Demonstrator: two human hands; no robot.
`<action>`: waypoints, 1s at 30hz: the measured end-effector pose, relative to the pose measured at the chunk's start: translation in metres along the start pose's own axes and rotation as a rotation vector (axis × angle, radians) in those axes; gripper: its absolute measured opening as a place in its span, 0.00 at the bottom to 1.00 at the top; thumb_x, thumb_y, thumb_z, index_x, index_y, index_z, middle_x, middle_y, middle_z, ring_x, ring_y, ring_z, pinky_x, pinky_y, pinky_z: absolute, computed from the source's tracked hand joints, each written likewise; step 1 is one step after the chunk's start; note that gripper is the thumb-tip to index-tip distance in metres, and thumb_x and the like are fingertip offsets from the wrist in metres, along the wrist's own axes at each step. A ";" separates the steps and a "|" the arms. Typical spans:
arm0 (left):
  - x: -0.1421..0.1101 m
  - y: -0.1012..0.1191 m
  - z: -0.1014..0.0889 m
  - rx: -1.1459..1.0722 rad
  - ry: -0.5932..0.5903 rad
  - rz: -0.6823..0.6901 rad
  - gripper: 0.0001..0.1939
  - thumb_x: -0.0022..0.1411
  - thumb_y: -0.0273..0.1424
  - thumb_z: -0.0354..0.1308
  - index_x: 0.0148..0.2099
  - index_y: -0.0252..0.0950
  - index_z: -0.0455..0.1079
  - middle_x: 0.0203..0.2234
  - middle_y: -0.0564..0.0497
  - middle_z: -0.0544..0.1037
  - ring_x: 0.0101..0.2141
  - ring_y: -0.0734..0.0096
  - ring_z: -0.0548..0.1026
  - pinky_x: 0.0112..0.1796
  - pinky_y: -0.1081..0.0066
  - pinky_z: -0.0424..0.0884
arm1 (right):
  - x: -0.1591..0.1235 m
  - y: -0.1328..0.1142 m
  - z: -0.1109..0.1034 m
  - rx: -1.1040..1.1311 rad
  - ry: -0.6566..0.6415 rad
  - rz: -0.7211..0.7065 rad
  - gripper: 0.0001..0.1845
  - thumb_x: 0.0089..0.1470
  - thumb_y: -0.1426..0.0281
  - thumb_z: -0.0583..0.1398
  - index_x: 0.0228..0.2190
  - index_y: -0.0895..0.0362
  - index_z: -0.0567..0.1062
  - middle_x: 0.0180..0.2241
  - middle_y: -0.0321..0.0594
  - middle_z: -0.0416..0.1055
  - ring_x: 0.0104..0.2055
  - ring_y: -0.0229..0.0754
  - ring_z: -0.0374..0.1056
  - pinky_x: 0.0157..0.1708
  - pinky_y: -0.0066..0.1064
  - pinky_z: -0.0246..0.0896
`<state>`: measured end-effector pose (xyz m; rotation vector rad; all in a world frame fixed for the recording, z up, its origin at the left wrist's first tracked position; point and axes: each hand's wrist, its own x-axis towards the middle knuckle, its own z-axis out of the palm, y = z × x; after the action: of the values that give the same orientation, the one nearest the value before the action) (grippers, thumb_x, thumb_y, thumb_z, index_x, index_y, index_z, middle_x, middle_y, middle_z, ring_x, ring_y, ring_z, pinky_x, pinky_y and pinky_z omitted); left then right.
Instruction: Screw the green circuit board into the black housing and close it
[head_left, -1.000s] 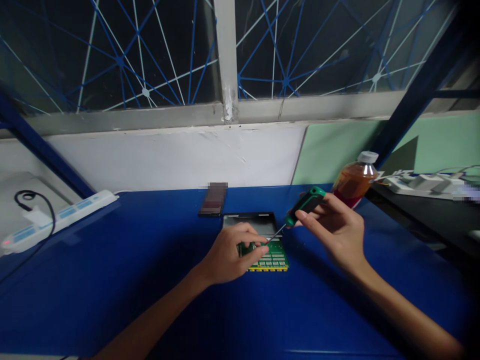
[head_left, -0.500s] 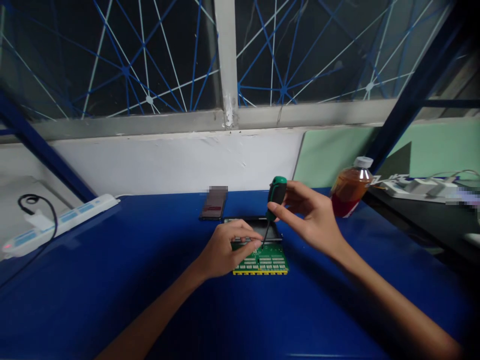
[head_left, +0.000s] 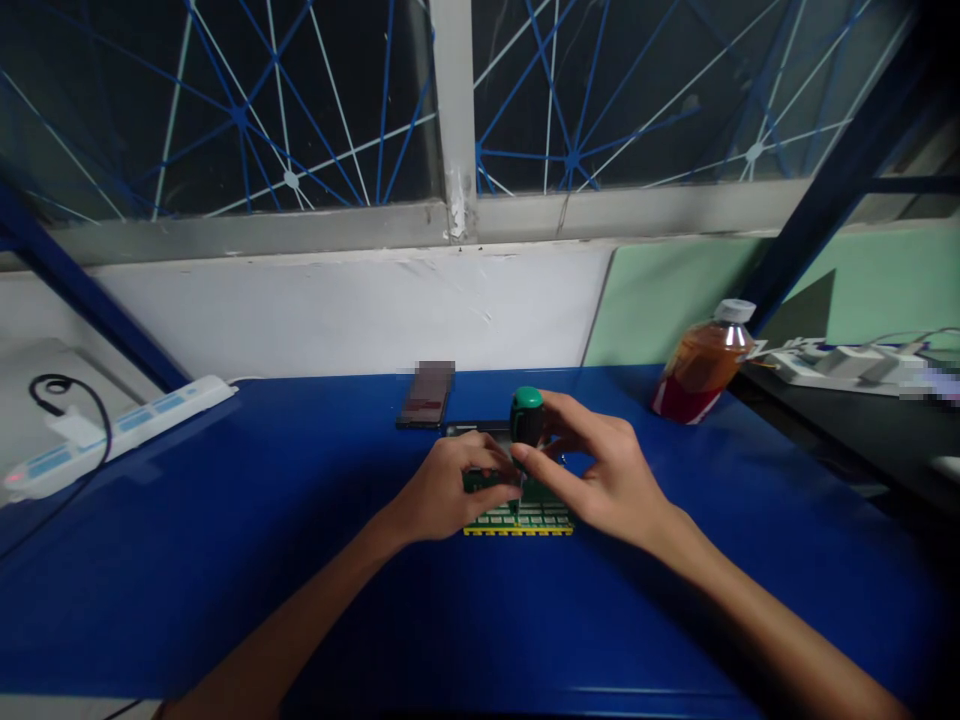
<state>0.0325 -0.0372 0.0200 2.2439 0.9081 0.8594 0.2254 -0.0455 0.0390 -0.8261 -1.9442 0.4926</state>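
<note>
No lettering, brand, number or sign can be read here

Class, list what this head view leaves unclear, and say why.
In the head view:
Tip of the screwdriver: too small to tell.
Part of the circuit board: covered by the left hand and right hand.
Much of the dark case: behind both hands.
Top of the phone: pixelated.
Left forearm: cut off by bottom edge.
</note>
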 end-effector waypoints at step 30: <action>-0.002 -0.003 0.008 -0.003 -0.011 0.013 0.06 0.57 0.32 0.61 0.31 0.35 0.75 0.30 0.51 0.77 0.33 0.69 0.74 0.35 0.69 0.69 | -0.006 -0.005 0.004 -0.056 -0.005 -0.036 0.18 0.50 0.68 0.63 0.43 0.54 0.66 0.28 0.34 0.69 0.25 0.35 0.66 0.26 0.29 0.66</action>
<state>0.0364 -0.0392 0.0121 2.2520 0.8877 0.8528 0.2218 -0.0530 0.0369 -0.8242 -1.9818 0.4214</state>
